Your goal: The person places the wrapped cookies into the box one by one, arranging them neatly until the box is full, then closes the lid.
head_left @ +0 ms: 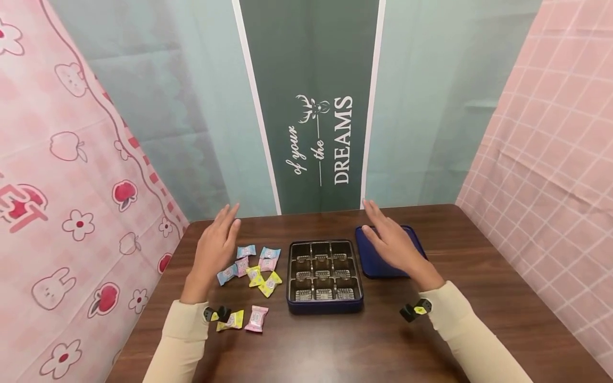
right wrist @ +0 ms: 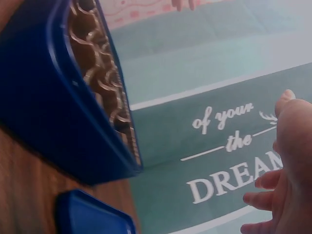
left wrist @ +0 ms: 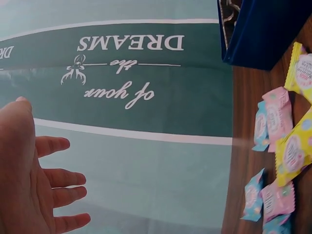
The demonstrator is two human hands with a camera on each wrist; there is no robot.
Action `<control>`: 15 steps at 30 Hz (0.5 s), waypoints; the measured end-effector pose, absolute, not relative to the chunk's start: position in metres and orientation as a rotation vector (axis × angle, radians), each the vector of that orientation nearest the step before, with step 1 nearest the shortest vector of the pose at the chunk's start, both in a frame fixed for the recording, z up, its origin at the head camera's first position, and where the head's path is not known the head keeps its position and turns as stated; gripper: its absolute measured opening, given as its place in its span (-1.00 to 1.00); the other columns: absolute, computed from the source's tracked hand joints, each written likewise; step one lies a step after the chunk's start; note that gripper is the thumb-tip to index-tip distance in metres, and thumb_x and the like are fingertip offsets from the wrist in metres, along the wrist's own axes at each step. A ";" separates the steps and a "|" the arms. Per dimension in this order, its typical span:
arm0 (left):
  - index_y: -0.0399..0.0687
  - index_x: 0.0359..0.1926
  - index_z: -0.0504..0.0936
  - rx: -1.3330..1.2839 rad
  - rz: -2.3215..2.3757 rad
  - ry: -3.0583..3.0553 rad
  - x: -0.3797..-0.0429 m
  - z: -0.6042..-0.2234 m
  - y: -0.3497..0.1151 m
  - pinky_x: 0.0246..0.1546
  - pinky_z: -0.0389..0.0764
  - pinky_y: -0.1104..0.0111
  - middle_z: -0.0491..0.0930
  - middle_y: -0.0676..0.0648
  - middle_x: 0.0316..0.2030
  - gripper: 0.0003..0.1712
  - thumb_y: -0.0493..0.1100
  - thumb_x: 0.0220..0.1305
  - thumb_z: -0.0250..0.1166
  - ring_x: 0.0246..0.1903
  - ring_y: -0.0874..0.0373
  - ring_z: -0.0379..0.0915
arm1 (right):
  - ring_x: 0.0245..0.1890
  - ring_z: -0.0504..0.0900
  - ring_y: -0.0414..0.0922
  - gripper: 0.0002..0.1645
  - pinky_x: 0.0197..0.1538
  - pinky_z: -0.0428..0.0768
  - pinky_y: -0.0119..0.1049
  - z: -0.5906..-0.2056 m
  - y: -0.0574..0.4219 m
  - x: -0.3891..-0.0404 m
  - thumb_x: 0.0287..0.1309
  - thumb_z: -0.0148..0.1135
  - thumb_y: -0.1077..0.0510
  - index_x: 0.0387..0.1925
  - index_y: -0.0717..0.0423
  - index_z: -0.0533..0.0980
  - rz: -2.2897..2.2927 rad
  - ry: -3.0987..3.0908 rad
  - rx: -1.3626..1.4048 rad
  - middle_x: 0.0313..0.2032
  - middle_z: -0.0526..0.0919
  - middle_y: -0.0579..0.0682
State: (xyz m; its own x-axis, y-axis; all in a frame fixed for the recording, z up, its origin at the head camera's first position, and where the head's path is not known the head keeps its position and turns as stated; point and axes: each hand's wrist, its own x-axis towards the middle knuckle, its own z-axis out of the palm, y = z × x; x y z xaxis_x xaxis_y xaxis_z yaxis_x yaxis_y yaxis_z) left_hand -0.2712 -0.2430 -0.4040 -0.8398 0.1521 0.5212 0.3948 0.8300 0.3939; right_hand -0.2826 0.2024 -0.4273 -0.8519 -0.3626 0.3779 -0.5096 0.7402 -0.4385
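Both hands are raised over the table with straight fingers and hold nothing. The left hand point(head_left: 214, 249) is beside a loose group of wrapped candies, among them a blue candy point(head_left: 227, 274), a pink candy point(head_left: 241, 265) and a yellow candy point(head_left: 271, 284). Over the blue lid point(head_left: 371, 259), partly covering it in the head view, is the right hand point(head_left: 394, 244). Between the hands stands a dark blue box point(head_left: 325, 307) with a black divided tray point(head_left: 322, 266) inside, its compartments bare. In the left wrist view the fingers point(left wrist: 68, 196) are spread apart.
Nearer the front lie another yellow candy point(head_left: 233, 321) and a pink one point(head_left: 256, 319), the yellow partly behind the left wrist strap point(head_left: 217, 314). The brown wooden table point(head_left: 306, 351) ends at the back against a green printed cloth point(head_left: 311, 53). Pink cloths hang on both sides.
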 end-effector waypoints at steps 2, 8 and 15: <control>0.09 0.57 0.22 -0.392 -0.703 -2.536 -0.270 -0.407 -0.242 0.33 0.22 -0.24 0.16 -0.23 0.52 -0.39 0.14 0.64 -0.15 0.46 -0.25 0.13 | 0.50 0.13 0.25 -0.23 0.40 0.13 0.33 -0.434 0.198 -0.285 0.60 -0.20 -0.20 0.64 -0.22 -0.19 0.828 -2.674 0.692 0.61 -0.16 -0.03; 0.08 0.57 0.23 -0.378 -0.764 -2.557 -0.270 -0.418 -0.237 0.34 0.23 -0.23 0.15 -0.22 0.52 -0.39 0.14 0.64 -0.14 0.48 -0.22 0.10 | 0.51 0.13 0.17 -0.27 0.39 0.21 0.26 -0.454 0.188 -0.290 0.61 -0.25 -0.21 0.63 -0.25 -0.14 0.903 -2.698 0.705 0.61 -0.16 -0.10; 0.09 0.54 0.29 -0.361 -0.763 -2.576 -0.273 -0.427 -0.234 0.25 0.34 -0.24 0.18 -0.19 0.52 -0.39 0.18 0.63 -0.16 0.41 -0.23 0.23 | 0.47 0.23 0.13 -0.35 0.41 0.26 0.16 -0.466 0.180 -0.293 0.63 -0.21 -0.06 0.58 0.09 0.10 0.914 -2.664 0.759 0.57 0.05 0.05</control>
State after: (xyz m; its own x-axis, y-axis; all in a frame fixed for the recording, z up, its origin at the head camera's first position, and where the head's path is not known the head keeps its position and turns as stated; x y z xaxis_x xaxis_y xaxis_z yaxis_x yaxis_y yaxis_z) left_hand -0.2730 -0.2341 -0.4271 -0.8746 0.1241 0.4686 0.3592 0.8150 0.4547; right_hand -0.2927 0.1803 -0.4659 -0.8413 -0.3996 0.3640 -0.5390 0.6723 -0.5075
